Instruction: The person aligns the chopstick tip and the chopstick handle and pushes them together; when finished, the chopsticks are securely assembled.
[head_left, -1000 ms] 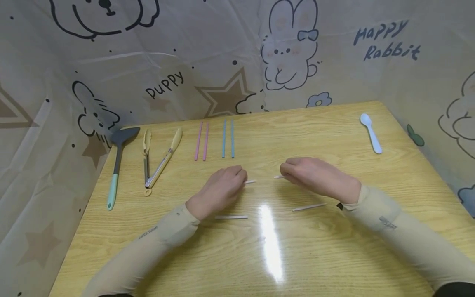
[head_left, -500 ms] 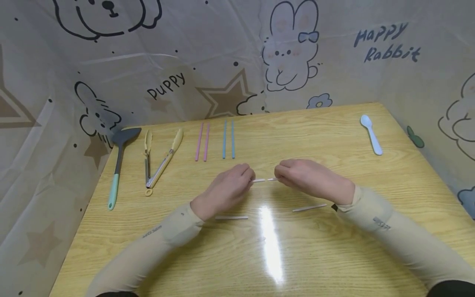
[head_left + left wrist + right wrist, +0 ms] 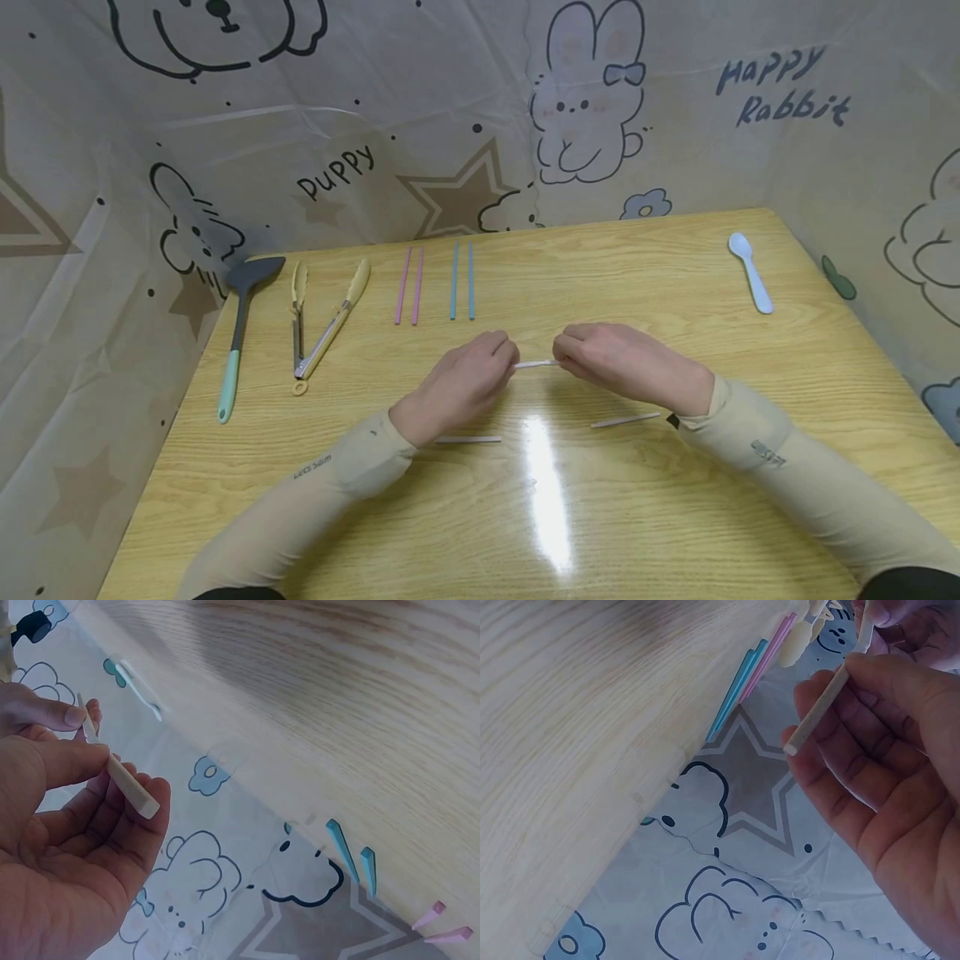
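Observation:
Over the middle of the table, my left hand (image 3: 459, 383) pinches a white chopstick piece (image 3: 133, 787) between thumb and fingers. Facing it, my right hand (image 3: 633, 362) pinches another white chopstick piece (image 3: 817, 712). Between the hands, the two pieces meet end to end in one nearly level line; the join is too small to tell whether they are locked. Below the left hand a loose white chopstick piece (image 3: 468, 439) lies on the table. One more white piece (image 3: 625, 420), with a narrow end, lies below the right hand.
Two pink sticks (image 3: 408, 286) and two blue sticks (image 3: 462, 282) lie at the back of the wooden table (image 3: 675, 517). Tongs (image 3: 322, 337) and a spatula (image 3: 238, 333) are at the left. A pale blue spoon (image 3: 750, 271) lies at the back right.
Both hands have come toward each other. The gap between the two white chopstick pieces has closed, and their ends now meet. The loose things on the table have stayed put.

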Available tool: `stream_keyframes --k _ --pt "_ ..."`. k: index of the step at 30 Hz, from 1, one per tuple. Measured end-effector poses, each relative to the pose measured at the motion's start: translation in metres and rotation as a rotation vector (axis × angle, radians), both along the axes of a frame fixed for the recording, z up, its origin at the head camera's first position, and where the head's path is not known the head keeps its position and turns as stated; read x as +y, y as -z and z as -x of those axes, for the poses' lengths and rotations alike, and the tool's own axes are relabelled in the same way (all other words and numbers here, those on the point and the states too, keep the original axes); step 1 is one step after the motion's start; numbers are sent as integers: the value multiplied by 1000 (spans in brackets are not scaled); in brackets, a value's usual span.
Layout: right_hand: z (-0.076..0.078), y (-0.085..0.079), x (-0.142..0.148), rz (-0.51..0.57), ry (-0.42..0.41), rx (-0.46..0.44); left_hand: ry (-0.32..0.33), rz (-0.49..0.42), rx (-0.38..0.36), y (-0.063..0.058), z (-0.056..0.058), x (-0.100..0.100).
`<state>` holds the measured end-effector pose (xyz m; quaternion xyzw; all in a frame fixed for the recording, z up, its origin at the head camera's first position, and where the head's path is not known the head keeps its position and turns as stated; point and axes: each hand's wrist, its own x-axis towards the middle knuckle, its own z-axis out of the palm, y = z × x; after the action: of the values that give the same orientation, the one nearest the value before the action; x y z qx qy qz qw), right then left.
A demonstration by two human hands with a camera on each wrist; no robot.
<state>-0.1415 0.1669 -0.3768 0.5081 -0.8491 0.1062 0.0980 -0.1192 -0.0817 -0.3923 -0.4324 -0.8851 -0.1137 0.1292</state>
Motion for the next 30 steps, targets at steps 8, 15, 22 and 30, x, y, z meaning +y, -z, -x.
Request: stream_keyframes --k 8,15,22,30 --pt "0 1 -1 3 0 -8 -6 23 -21 0 0 2" --pt "2 3 -3 -8 -17 15 -5 64 -3 0 1 6" --pt "2 3 -5 -31 -22 40 -17 104 -10 -1 1 9" --pt "2 6 -6 -65 -34 48 -18 177 -7 -2 0 12"
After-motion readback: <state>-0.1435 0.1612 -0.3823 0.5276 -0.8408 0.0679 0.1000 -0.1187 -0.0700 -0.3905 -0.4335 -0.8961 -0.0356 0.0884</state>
